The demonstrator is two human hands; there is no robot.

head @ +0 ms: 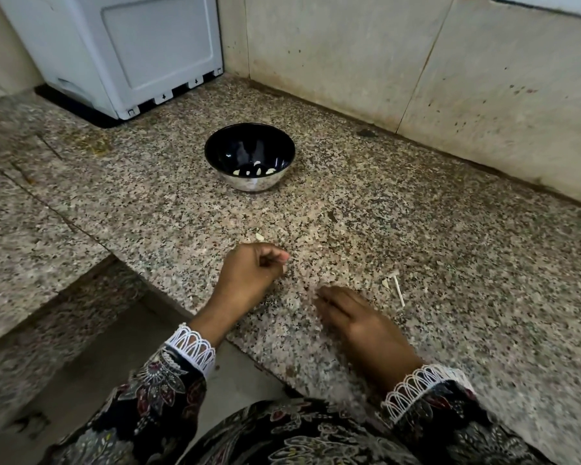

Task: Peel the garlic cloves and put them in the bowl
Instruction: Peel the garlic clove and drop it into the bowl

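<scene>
Granite counter (416, 229) under both my hands. My left hand (249, 273) is curled, thumb against forefinger; whether it pinches a clove or a scrap of skin I cannot tell. My right hand (356, 320) lies flat, fingers straight, on the stone. The bowl (249, 156) sits well beyond both hands, a few peeled cloves (254, 170) in it. A pale bit (259, 235) lies just past my left knuckles. I judge I'm between cloves; next needs picking one up and pinching its skin.
</scene>
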